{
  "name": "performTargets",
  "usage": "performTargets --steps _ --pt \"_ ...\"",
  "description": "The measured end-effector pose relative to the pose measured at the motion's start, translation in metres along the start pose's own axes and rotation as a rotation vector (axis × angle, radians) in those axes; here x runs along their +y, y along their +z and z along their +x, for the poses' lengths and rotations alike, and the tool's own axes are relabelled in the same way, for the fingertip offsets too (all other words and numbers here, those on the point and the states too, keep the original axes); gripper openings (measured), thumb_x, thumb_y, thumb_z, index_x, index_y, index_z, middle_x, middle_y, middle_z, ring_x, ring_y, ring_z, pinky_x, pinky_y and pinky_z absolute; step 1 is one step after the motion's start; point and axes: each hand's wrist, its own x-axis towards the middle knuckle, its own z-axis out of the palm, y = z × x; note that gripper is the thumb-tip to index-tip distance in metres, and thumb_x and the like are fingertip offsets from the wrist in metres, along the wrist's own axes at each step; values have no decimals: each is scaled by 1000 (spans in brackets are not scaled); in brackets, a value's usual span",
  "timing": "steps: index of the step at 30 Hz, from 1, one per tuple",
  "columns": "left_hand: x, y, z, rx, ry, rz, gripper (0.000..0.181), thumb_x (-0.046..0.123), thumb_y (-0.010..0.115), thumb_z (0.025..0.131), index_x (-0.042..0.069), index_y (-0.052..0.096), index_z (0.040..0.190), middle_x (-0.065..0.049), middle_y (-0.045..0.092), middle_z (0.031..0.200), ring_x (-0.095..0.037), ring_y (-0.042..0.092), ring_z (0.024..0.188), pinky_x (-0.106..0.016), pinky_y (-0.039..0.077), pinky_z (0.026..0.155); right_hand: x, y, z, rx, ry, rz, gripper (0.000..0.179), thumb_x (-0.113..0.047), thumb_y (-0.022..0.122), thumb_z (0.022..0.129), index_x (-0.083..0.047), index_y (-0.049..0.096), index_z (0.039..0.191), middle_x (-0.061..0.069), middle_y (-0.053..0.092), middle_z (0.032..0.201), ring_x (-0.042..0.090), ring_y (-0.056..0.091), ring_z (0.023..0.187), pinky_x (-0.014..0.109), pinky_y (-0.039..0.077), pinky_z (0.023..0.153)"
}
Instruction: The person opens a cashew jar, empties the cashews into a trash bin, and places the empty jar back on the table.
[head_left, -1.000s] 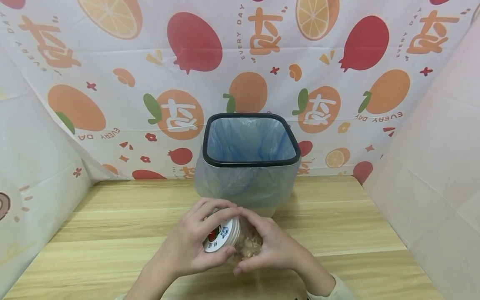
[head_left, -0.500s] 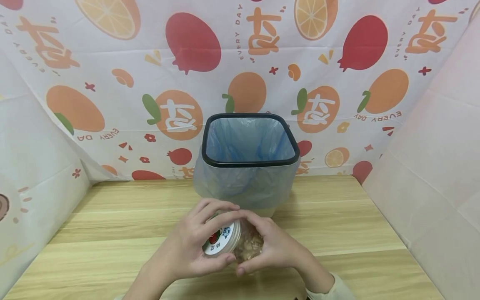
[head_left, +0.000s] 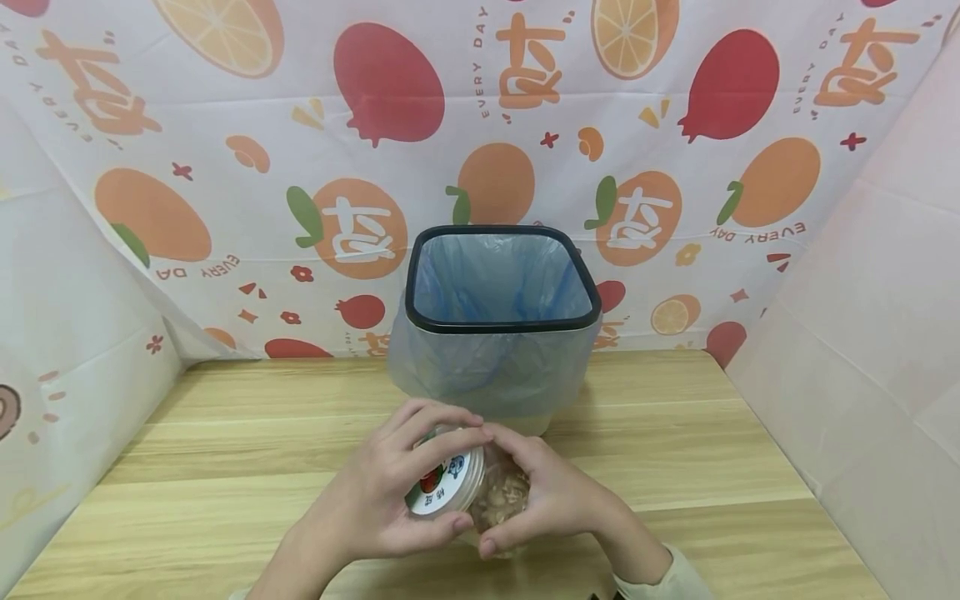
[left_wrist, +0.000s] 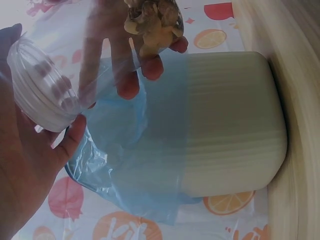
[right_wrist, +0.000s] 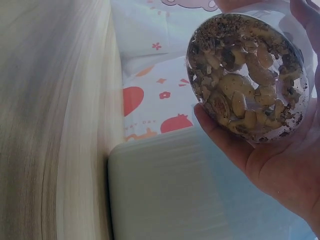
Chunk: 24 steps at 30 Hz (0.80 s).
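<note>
A clear plastic jar (head_left: 501, 500) is held tilted between both hands, in front of the bin. Inside it are light-brown, lumpy pieces and dark crumbs, gathered against the base in the right wrist view (right_wrist: 242, 87). My left hand (head_left: 375, 496) grips the jar's round lid (head_left: 444, 493), which carries a white label with a red and green picture. Around the jar's body curls my right hand (head_left: 551, 496), thumb below and fingers on the far side. The lid (left_wrist: 44, 87) sits at the jar's mouth; whether it is loose cannot be told.
A cream bin (left_wrist: 227, 125) with a black rim (head_left: 502, 327) stands just beyond the hands. Its bluish plastic bag (head_left: 487, 371) hangs over the outside. Fruit-printed cloth (head_left: 390, 83) covers the back. Beneath everything is a wood-grain table (head_left: 247, 467).
Both hands and the jar have shifted slightly right and toward me. The lid's label has turned a little. The bin has not moved.
</note>
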Motion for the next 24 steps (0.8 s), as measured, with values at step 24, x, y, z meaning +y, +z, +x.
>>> performTargets --steps 24 --pt "-3 0 -1 10 -59 59 55 55 64 91 19 63 133 0 60 127 -17 54 112 -31 49 89 -2 6 0 100 71 -113 103 -27 93 69 -28 34 153 -6 56 139 15 60 118 34 52 99"
